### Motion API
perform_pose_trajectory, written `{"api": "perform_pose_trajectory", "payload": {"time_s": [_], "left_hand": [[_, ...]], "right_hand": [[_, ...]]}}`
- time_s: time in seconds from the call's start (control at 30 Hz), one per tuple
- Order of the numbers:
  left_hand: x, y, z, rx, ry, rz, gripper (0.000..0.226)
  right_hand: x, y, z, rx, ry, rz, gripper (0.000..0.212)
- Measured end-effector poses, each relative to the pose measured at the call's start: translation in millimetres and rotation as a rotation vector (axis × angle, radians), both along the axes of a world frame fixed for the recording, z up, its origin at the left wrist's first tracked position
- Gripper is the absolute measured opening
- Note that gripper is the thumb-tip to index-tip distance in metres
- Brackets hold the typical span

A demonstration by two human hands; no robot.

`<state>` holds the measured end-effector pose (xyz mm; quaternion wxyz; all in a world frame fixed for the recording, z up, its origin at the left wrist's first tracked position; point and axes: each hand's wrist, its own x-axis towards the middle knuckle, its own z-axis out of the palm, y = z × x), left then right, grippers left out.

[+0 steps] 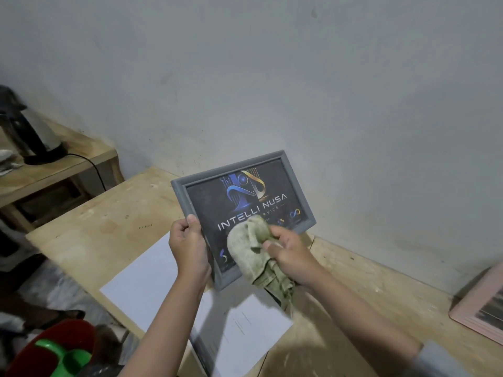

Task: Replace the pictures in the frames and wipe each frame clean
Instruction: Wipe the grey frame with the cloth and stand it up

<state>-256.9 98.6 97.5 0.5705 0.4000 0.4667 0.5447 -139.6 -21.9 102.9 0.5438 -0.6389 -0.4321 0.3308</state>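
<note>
Head view shows us the grey picture frame (242, 213) held above the tabletop (353, 295) at centre. It looks light and stiff, though its front may be fragile, so we grip the edges. Our left hand (189, 247) clasps its left rim; our right hand (288, 254) clutches a soft cloth (250, 254) against the front. Its long axis runs lower left to upper right, its face toward us.

Setting: plain home workroom or utility corner. Evidence: bare plywood worktable (367, 289) beneath the fingers, scuffed grey plaster wall (272, 77) beyond the fingertips, electric kettle (32, 131) on a side bench (81, 156) far left of the fingers.
</note>
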Motion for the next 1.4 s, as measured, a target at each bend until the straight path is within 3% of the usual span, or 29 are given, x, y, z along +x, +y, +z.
{"api": "perform_pose_trajectory", "payload": {"time_s": [0.2,0.37,0.47,0.57,0.8,0.97,1.2,1.4], "left_hand": [[5,-10,-1,0.013,-0.018,-0.130,0.026],[7,-21,5,0.068,-0.050,-0.247,0.025],[2,-15,5,0.049,-0.110,-0.307,0.020],[1,-15,3,0.059,-0.200,-0.366,0.016],[-1,-11,1,-0.162,-0.395,-0.413,0.047],[-13,2,-5,-0.216,-0.213,-0.435,0.039],[-12,8,-11,-0.104,0.071,-0.266,0.039],[-5,10,-4,-0.130,0.065,-0.128,0.041]], "right_hand": [[11,47,52,0.320,-0.500,-0.131,0.043],[9,83,35,0.302,-0.887,0.115,0.077],[5,78,13,0.269,-0.905,0.150,0.085],[-8,66,-2,0.282,-0.906,0.148,0.081],[-23,51,-22,0.278,-0.724,0.173,0.076],[-24,31,-37,0.233,-0.727,0.295,0.075],[-24,8,-55,0.198,-0.800,0.414,0.075],[-18,-14,-65,0.116,-0.868,0.555,0.075]]}}
